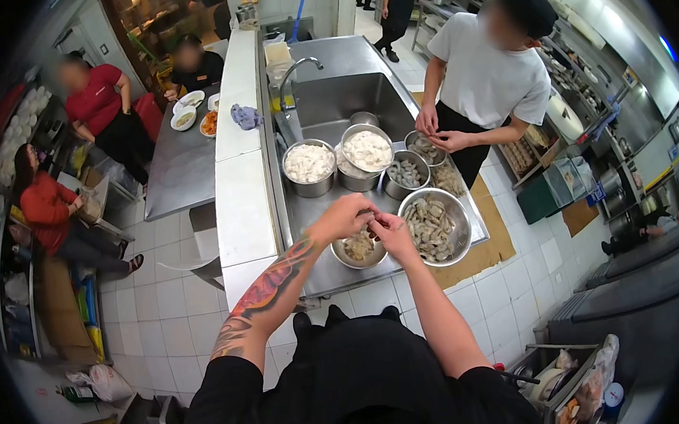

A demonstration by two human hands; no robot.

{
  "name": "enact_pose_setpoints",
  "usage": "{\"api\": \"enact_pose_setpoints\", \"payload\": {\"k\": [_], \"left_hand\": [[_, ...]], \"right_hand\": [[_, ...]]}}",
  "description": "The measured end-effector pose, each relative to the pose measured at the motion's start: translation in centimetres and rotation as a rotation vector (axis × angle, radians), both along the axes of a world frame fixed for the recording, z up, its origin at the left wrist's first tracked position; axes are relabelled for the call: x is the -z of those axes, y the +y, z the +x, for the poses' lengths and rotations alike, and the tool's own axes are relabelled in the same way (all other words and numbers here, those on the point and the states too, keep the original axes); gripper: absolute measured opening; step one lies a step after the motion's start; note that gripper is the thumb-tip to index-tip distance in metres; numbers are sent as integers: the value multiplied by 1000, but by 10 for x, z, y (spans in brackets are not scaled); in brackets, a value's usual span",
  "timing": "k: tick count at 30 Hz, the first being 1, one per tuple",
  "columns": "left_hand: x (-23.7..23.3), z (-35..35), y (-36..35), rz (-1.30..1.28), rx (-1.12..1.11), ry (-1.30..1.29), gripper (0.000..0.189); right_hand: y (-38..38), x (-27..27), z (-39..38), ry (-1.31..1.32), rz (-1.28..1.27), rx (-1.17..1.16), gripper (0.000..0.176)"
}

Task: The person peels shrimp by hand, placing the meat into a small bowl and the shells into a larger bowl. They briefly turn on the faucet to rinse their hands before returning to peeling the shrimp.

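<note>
The left hand (345,218) and right hand (394,232) meet just above the small bowl (355,250) at the near edge of the steel surface (303,220), fingertips of both pinched tight on one piece of food (371,227) between them. The large bowl (433,223) of grey pieces lies just right of the right hand, the nearer one. Farther off, a co-worker's hands (439,132) work over other bowls.

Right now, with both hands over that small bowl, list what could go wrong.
1. The small bowl under the left hand and right hand sits near the counter front edge; a wrist nudge could tip it onto the floor tiles.
2. The large bowl sits right beside it, so a dropped piece may land in the wrong bowl.
</note>
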State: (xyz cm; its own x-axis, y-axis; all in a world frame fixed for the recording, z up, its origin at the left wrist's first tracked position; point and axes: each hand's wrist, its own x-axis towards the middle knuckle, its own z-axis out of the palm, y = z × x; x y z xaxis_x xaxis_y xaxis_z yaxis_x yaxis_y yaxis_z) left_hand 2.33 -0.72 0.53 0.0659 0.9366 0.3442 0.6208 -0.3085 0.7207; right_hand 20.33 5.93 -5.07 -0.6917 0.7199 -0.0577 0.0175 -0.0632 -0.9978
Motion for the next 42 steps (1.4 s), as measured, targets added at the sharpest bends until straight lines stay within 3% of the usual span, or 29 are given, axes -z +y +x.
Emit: {"api": "enact_pose_setpoints", "payload": {"k": [3, 11, 13, 16, 20, 22, 25, 27, 28, 30, 31, 33, 35, 42], "left_hand": [[1, -2, 2, 18, -7, 6, 14], [10, -2, 3, 13, -82, 58, 12], [14, -3, 5, -150, -104, -224, 11], [19, -7, 9, -307, -115, -430, 14], [18, -9, 8, -362, -162, -468, 16], [27, -16, 8, -40, -190, -86, 16], [30, -25, 8, -24, -278, 0, 18], [23, -26, 6, -168, -297, -41, 19], [19, -26, 5, -317, -317, -80, 20], [17, -24, 0, -305, -268, -50, 21], [17, -23, -3, -297, -221, -28, 21], [12, -16, -4, -270, -192, -12, 19], [-1, -8, -2, -371, -187, -218, 18], [7, -5, -1, -314, -241, -223, 17]], "right_hand": [[0, -5, -2, -47, 112, 41, 26], [-8, -12, -9, -51, 131, 140, 27], [-11, -19, -10, -69, 159, 159, 27], [-12, -25, -11, -45, 116, 157, 26], [-13, -34, -13, -13, 5, 154, 23], [-14, -38, -15, -19, -35, 146, 20], [-10, -30, -11, -55, 52, 168, 21], [-6, -10, -6, -518, 587, 6, 28], [-4, 7, -3, -516, 588, 11, 28], [-4, 28, -3, -447, 1004, 101, 32], [-4, 28, -8, -445, 1004, 99, 32], [-10, 18, -16, -159, 485, 199, 32], [-4, 8, -18, -231, 455, 122, 29], [-15, -22, -20, -306, 592, 137, 26]]}}
